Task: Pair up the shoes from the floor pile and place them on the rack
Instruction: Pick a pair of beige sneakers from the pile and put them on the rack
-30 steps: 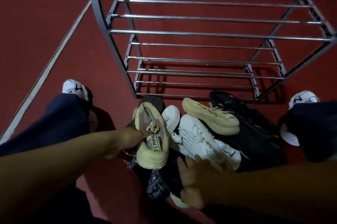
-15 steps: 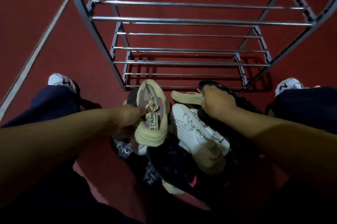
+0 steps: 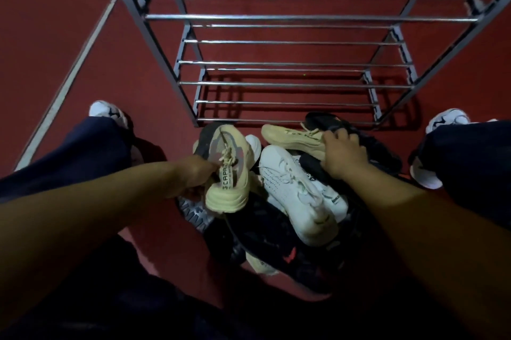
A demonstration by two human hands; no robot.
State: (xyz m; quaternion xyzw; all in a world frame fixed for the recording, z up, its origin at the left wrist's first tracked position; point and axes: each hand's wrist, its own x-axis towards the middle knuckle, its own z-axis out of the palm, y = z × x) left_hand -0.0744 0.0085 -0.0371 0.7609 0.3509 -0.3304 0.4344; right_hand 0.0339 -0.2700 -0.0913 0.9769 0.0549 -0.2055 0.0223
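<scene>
While my left hand (image 3: 193,173) grips one lifted beige knit sneaker (image 3: 228,173) | right hand (image 3: 343,155) closes on its mate (image 3: 293,138), atop floor pile | risk: laces snag, pile topples | grey metal rack (image 3: 304,17) bare.

The rack (image 3: 301,17) runs off the top edge; dark shoes (image 3: 265,232) low in the pile blur together.

Your way to the rack (image 3: 298,17) runs over the shoe pile (image 3: 290,190), which lies against its front foot. Its rungs carry nothing, with gaps between tiers. Bare red floor (image 3: 69,21) lies left of the rack.
</scene>
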